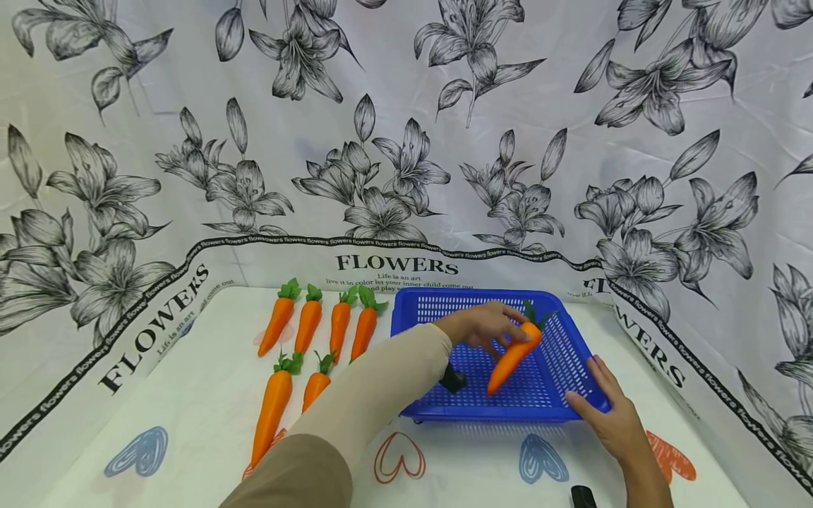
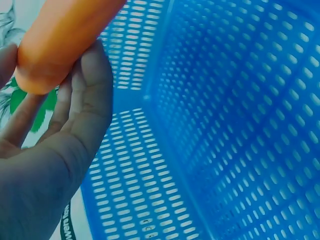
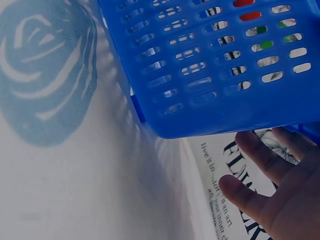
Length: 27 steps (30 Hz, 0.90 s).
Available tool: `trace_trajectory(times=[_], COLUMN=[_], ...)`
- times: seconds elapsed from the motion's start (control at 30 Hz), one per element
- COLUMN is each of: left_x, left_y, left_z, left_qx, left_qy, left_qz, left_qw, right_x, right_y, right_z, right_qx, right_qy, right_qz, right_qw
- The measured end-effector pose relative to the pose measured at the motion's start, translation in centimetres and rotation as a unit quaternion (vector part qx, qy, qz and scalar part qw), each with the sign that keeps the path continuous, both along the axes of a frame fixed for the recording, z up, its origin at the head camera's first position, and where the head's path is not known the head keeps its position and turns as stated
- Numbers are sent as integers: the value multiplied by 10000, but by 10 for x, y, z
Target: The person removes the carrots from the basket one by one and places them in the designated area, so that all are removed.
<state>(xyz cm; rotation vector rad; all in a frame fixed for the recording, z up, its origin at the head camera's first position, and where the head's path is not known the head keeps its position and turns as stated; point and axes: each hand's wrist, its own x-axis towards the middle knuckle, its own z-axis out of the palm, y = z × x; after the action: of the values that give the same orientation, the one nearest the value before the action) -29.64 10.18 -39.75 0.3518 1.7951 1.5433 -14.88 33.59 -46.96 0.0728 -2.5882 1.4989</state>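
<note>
My left hand [image 1: 489,328] reaches over the blue plastic basket [image 1: 571,360] and grips a toy carrot [image 1: 514,358] near its leafy top. The carrot's tip slants down toward the basket floor and toward me. In the left wrist view, thumb and fingers curl round the thick end of the orange carrot [image 2: 65,42], with green leaves behind. My right hand [image 1: 612,409] is at the basket's near right corner, its fingertips overlapping the rim. The right wrist view has these fingers [image 3: 262,157] fairly straight beside the basket's edge, the thumb apart from it.
Left of the basket, several more carrots [image 1: 273,409] lie in two rows, leaves pointing away; my left forearm partly covers the nearer row. A flower-printed cloth [image 1: 406,190] hangs behind and at both sides. Dark wrist devices [image 1: 453,379] show near both wrists.
</note>
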Motion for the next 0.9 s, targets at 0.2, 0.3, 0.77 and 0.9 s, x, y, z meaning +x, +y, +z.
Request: trace_trajectory(times=[0.2, 0.3, 0.77, 0.9], left_x=[1, 4, 13, 19], left_y=[-13, -21, -42, -48], left_z=[15, 23, 41, 47], left_qx=[652, 888, 1658, 1751], left_qy=[-99, -118, -108, -81], left_qz=[489, 633, 1188, 1230], left_qw=[9966, 9940, 9789, 9768], right_x=[1, 2, 2, 0], right_y=[1, 2, 0, -1], right_z=[-2, -2, -3, -2], right_qx=[-18, -16, -130, -118], right_qy=[75, 122, 70, 173], right_qz=[20, 9, -33, -14], right_qw=[10000, 9999, 9999, 9998])
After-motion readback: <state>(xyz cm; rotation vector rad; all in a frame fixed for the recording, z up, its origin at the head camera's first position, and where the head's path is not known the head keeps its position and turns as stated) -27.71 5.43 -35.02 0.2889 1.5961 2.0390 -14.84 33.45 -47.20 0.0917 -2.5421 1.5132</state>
